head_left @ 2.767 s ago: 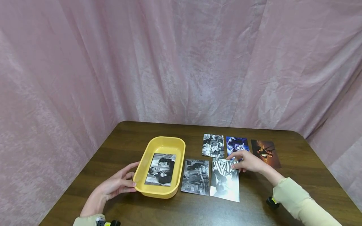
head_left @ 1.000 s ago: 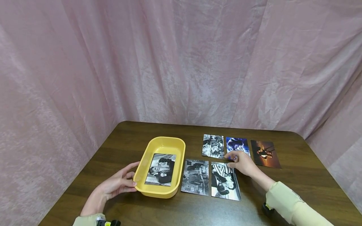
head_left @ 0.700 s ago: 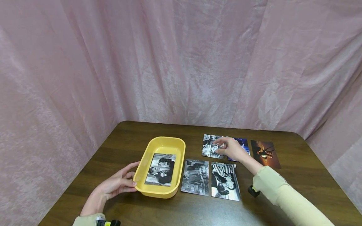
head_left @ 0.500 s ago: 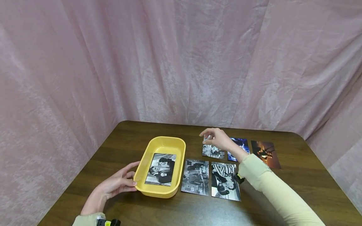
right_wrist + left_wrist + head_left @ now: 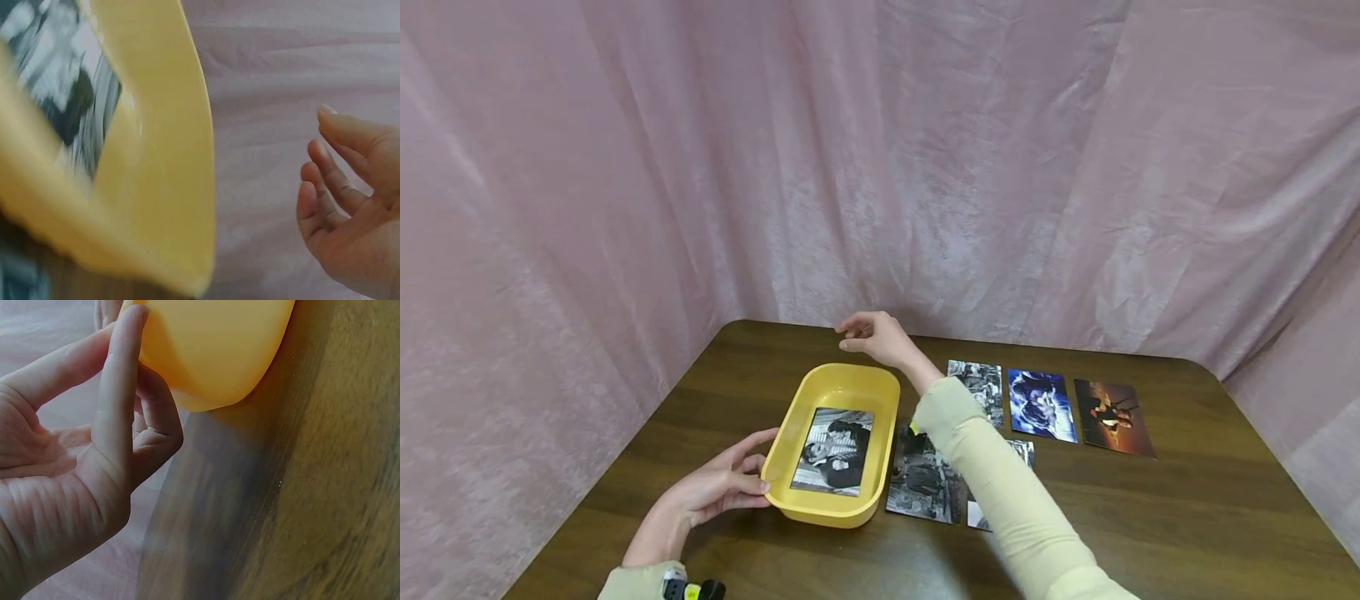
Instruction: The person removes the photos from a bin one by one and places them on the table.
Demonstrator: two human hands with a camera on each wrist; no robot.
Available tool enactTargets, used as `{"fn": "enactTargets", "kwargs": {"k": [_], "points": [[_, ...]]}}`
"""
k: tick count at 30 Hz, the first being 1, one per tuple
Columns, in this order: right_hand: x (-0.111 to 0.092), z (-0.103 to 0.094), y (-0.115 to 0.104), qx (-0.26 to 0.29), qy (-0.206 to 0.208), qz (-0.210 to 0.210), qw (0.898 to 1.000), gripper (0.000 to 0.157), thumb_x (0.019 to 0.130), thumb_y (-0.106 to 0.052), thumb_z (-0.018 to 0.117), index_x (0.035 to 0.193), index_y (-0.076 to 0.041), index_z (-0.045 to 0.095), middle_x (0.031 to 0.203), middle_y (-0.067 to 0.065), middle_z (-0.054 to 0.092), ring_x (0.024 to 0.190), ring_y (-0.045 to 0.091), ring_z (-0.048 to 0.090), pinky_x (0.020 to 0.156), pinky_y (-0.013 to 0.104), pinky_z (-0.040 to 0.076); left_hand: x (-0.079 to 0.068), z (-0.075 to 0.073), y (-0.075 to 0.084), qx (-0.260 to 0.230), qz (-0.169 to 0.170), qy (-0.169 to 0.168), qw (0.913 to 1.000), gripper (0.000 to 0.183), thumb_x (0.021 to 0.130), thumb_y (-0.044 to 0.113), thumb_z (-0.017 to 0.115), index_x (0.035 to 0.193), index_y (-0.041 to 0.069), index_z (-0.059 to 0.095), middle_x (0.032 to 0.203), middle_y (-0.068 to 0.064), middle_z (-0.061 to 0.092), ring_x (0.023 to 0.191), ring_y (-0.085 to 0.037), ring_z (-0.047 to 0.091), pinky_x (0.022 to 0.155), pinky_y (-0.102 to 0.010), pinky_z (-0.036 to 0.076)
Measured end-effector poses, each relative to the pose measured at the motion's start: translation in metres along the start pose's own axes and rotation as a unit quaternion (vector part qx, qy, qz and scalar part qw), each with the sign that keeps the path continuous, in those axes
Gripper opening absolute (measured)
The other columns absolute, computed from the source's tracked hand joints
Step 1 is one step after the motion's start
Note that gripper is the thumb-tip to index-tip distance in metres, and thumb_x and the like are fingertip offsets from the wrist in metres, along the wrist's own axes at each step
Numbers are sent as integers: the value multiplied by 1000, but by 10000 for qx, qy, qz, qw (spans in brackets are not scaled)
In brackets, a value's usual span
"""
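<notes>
Beyond the yellow tray [image 5: 850, 379], whose long axis ran near-to-far on the bench [image 5: 1165, 533], the right hand [image 5: 882, 338] hung empty, fingers loosely bent; the left hand [image 5: 721, 483], nearer the photo [image 5: 832, 451] inside, gripped the tray's left side.

i can read no word, number, brand or sign anywhere. the yellow label [image 5: 692, 592] by my left cuff [image 5: 637, 583] bears dark marks, too small for me to make out. the yellow patch [image 5: 913, 428] by my right cuff [image 5: 950, 407] is too small to read either.
</notes>
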State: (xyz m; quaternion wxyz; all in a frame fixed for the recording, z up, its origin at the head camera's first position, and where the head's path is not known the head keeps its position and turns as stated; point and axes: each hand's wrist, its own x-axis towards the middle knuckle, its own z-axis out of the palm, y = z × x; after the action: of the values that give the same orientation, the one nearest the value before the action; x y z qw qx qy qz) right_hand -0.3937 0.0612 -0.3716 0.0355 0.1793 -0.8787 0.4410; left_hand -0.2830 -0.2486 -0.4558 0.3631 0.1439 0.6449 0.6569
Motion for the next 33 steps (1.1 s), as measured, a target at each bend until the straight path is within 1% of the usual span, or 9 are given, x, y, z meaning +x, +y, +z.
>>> {"fn": "enactTargets", "kwargs": {"k": [7,11,15,18,20,22,25,30,33], "points": [[7,41,3,300,1057,168,9938,19,88,-20,74,106,-12,74,96,6,74,89,21,68,76,28,55,4,3,2,17,-1,26,10000,91,89,0,63,158,11,5,118,-14,54,96,-21,71,85,-34,62],[0,66,8,-46,1184,425,9921,14,93,-24,69,101,-14,75,95,2,74,82,13,64,71,23,53,5,2,1,-11,47,-22,10000,91,89,0,62,159,10,4,120,-14,54,96,-21,70,85,-33,62],[-8,81,10,-946,717,792,9898,20,98,-30,61,102,-15,74,91,0,72,74,12,59,64,23,49,6,2,2,-34,103,-56,9999,91,89,0,62,158,10,4,120,-15,54,96,-21,70,84,-32,62],[-14,86,8,-1689,38,951,9810,32,99,-39,57,114,-15,70,103,2,72,85,16,65,72,28,53,5,2,3,-39,126,-57,9999,91,89,-1,62,158,10,4,119,-14,54,96,-20,70,84,-31,62],[-20,88,5,-2083,-537,1071,9707,45,95,-49,59,126,-16,64,120,4,68,107,22,63,88,36,55,5,2,3,-33,130,-70,9999,91,89,-1,61,158,9,4,118,-13,55,96,-20,70,83,-31,62],[-26,88,4,-2417,-1095,1216,9564,65,86,-57,68,137,-19,56,140,5,56,127,25,52,103,43,49,5,1,2,-23,134,-75,9999,91,89,-2,61,158,8,3,117,-13,55,95,-20,70,84,-31,62],[-35,87,3,-2802,-1751,1434,9329,94,70,-60,81,148,-26,44,154,7,37,139,31,34,114,52,39,4,0,2,-9,147,-66,9999,92,88,-2,62,158,8,3,117,-12,56,95,-19,70,84,-31,62],[-44,83,-1,-3003,-2041,1713,9159,110,58,-44,94,152,-36,36,159,9,24,146,36,21,119,61,27,5,0,2,-28,194,-75,9998,92,88,-2,62,158,8,4,117,-11,56,97,-20,70,84,-31,62],[-47,83,-4,-3022,-1973,1839,9143,110,56,-34,96,150,-38,39,157,12,26,143,39,24,114,63,32,5,0,0,-39,219,-138,9997,92,88,-3,62,158,8,3,117,-10,57,97,-19,70,84,-31,62]]}}
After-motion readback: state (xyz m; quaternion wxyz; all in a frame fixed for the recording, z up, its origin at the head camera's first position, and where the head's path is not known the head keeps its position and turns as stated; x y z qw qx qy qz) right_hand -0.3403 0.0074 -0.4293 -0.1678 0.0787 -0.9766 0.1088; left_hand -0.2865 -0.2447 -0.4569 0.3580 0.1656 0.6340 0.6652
